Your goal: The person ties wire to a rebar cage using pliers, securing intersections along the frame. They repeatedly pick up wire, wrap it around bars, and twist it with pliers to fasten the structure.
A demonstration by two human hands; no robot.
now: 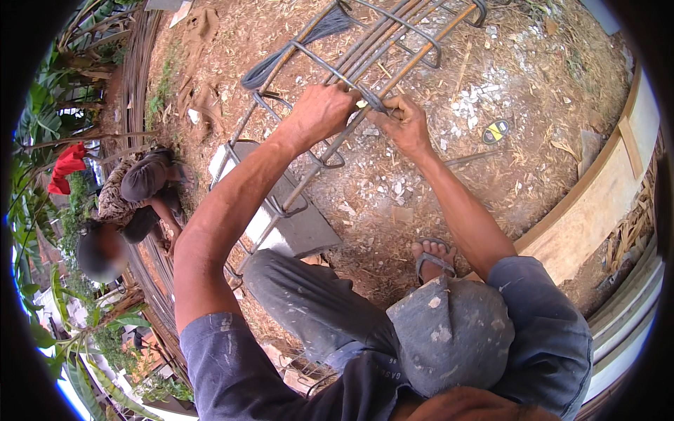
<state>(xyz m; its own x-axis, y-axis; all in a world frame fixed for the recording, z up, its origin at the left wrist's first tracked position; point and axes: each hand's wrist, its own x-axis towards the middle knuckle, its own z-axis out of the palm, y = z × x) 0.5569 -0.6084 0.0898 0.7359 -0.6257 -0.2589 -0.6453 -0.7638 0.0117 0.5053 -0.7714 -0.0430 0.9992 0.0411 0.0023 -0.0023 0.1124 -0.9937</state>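
Note:
A long rebar cage [295, 193] of rusty bars and bent square stirrups runs up and to the right in front of me. My left hand [324, 112] is closed at the cage, its fingertips partly hidden behind the bars. Just right of it, my right hand [405, 128] pinches at the corner of a steel stirrup [371, 97], where the stirrup meets a long bar. Any thin wire between the fingers is too small to make out. A bundle of dark tie wire [298, 50] lies across the cage's left side, beyond my left hand.
Grey slabs [298, 228] lie under the cage. Long rebar [137, 84] is stacked on the left, where another person [140, 189] crouches. A pale board [590, 210] edges the right side. White chips and a yellow-black oval object [496, 131] lie on the dirt.

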